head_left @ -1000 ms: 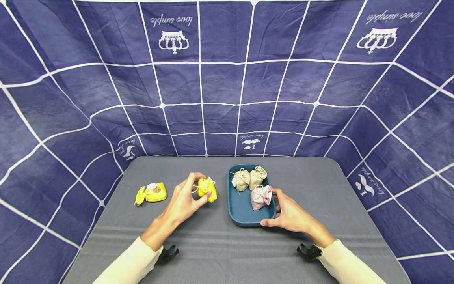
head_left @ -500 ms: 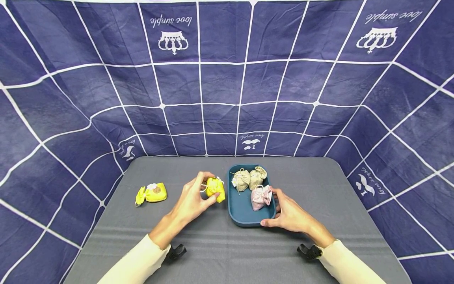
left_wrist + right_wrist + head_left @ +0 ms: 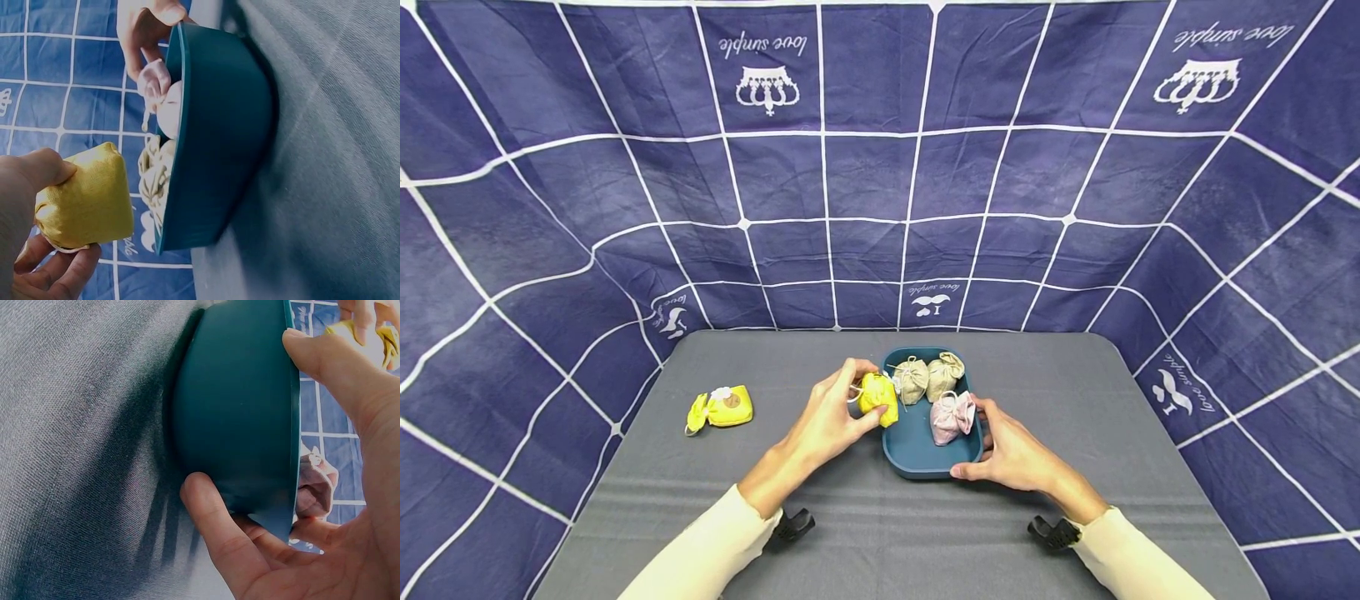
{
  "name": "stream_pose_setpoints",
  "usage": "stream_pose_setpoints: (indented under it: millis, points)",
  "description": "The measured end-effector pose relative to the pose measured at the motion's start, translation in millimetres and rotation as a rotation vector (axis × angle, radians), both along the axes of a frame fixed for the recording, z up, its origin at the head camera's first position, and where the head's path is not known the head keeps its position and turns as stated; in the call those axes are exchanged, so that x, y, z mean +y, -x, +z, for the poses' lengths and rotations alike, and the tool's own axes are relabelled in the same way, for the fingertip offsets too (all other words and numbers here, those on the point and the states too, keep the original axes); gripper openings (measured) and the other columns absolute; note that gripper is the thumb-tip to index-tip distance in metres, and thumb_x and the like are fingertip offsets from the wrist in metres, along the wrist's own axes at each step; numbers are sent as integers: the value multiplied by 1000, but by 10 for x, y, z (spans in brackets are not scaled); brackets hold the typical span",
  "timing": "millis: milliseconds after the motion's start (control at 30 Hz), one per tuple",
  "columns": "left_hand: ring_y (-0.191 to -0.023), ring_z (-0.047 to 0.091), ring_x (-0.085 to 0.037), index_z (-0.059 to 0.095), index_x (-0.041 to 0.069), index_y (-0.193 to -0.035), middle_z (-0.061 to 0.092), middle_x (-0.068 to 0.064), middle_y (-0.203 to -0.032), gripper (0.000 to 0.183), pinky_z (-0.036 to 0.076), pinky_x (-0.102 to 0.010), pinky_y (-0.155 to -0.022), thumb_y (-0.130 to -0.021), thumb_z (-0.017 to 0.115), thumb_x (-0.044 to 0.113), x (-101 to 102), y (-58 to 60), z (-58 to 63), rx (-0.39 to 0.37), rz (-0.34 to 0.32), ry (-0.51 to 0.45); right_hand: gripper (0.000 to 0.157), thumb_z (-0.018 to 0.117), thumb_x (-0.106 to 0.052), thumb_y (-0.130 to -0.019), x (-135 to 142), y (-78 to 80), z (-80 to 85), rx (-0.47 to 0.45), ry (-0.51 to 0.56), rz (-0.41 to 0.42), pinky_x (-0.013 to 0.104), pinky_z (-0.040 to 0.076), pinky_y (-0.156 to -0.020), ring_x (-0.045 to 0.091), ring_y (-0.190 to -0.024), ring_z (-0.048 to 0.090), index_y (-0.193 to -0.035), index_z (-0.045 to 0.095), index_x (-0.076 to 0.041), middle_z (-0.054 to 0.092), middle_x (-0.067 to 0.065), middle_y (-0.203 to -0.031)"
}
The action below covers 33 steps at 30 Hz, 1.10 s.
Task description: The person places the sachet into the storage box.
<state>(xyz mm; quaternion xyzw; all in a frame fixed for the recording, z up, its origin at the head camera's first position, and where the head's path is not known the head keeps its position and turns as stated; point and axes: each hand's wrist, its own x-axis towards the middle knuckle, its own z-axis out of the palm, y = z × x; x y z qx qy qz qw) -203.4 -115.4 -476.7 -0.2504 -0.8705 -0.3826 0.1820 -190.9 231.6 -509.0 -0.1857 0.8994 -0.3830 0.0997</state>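
My left hand [image 3: 831, 417] pinches a small yellow drawstring sachet [image 3: 878, 398] between thumb and fingers. In the head view the sachet overlaps the left rim of a dark blue plastic box [image 3: 917, 458]; in the left wrist view the sachet [image 3: 94, 197] hangs above the rim, apart from the box. With thumb at the near corner and fingers along the right side, my right hand [image 3: 1011, 450] holds the box, as the right wrist view shows on its wall [image 3: 237, 412]. Inside sit two beige sachets [image 3: 911, 381] at the back and a pink sachet [image 3: 951, 417] near the right wall.
Another yellow sachet [image 3: 728, 407], with a white flower, lies on the grey table [image 3: 880, 542] at the left. A navy cloth [image 3: 865, 175] with white grid lines stands behind the table and on both sides.
My left hand has moved right with the yellow sachet, from the table beside the box to above its left rim. The right hand and the box have stayed put.
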Motion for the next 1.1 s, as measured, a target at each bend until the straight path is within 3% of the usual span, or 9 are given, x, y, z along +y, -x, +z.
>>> stream_pose_setpoints:
  millis: [700,1100]
  points:
    - [-116,81,-25,65,8,-140,81,-11,-134,57,69,-43,-103,-93,98,11,318,144,106,-17,-98,73,128,108,-44,-82,-4,6,3,3,-13,-2,24,65,-86,16,-103,79,-174,33,5,61,30,-159]
    - [-114,81,-28,65,9,-146,81,-14,-135,61,69,-46,-102,-93,96,11,469,216,129,-45,-140,150,127,108,-44,-83,7,7,5,10,-9,10,24,65,-85,13,-99,79,-173,33,6,65,30,-149]
